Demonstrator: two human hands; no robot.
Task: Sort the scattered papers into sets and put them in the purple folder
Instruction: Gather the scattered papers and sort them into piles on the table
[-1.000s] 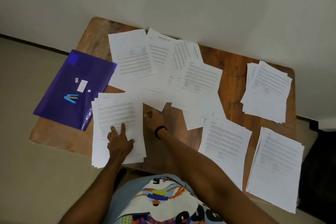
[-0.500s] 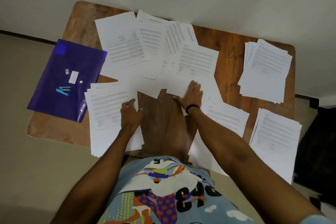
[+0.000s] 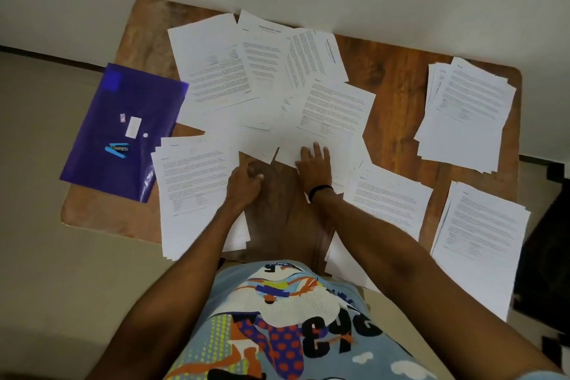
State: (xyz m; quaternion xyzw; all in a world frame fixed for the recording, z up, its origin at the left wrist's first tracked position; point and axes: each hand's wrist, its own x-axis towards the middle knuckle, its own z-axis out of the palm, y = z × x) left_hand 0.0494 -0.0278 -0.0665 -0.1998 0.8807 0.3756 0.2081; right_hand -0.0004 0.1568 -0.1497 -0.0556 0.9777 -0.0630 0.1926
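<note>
Can't tell any grip from curled left hand (image 3: 243, 185) at lower-left stack (image 3: 191, 182) edge, print unreadable; still pressing right hand (image 3: 314, 170) flat, fingers straight, on centre papers (image 3: 333, 108).

Brown wood-grain desk (image 3: 398, 77) with a smooth, faintly shiny top, matt white printed paper sheets (image 3: 336, 108), glossy translucent purple plastic folder (image 3: 101, 163), blue plastic stapler (image 3: 116, 149) with metal parts, printed cloth shirt (image 3: 277, 318)
</note>
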